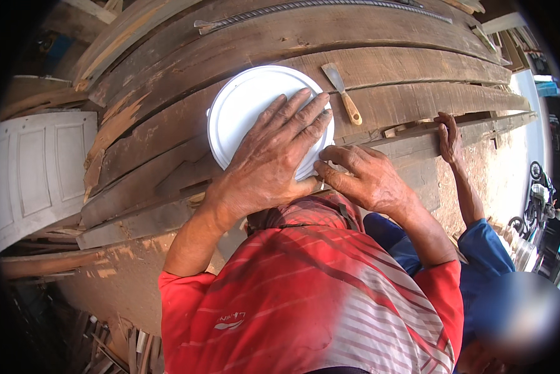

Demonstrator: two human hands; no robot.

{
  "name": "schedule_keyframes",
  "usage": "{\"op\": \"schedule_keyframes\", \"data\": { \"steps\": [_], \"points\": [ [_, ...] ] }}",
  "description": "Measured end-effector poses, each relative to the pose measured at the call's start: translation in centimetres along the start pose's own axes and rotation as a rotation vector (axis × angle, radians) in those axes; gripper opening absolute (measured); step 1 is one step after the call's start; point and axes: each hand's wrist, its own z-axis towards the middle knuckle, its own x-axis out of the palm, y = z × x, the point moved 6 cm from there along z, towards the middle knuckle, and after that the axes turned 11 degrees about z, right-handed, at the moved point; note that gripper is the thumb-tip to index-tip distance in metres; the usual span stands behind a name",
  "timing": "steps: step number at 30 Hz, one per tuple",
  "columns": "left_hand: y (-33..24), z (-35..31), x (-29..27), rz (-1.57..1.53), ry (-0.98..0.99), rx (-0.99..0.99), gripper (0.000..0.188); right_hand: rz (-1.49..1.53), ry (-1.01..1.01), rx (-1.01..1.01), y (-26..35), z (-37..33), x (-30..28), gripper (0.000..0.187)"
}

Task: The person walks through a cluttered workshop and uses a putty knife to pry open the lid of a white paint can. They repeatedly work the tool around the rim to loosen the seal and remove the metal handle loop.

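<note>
So I'm looking at weathered planks [242, 43], with the white round lid [242, 106] lying flat on them straight ahead. Left hand [273, 156] is spread on top, right hand [361, 177] pinches its near rim, both touching.

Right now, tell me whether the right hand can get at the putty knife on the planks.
Probably yes. The right hand sits at the white lid's edge, and the putty knife lies just beyond it on the bare planks, with nothing between them.

One white lid [248, 106]; one putty knife [342, 93]; perhaps seven planks [417, 68]
</note>
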Motion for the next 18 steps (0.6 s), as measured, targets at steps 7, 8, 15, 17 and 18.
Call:
{"op": "schedule_keyframes", "data": {
  "steps": [7,8,15,17,18],
  "points": [
    [-1.9,1.0,0.6,0.065,-0.058,-0.270,0.109,0.601,-0.006,-0.048,-3.8,1.4,-0.7,0.022],
    [-2.0,1.1,0.7,0.078,-0.072,-0.307,0.109,0.624,0.041,-0.044,-4.3,1.7,-0.8,0.022],
    [-0.6,1.1,1.4,0.037,-0.237,-0.314,0.080,0.634,0.329,-0.012,-4.7,4.5,-1.5,0.026],
    [-0.5,1.2,1.6,0.063,-0.255,-0.290,0.078,0.652,0.401,0.046,-4.7,4.9,-2.0,0.028],
    [-0.5,1.0,1.8,0.072,-0.264,-0.284,0.077,0.661,0.443,0.077,-4.6,5.2,-2.2,0.030]
  ]
}}
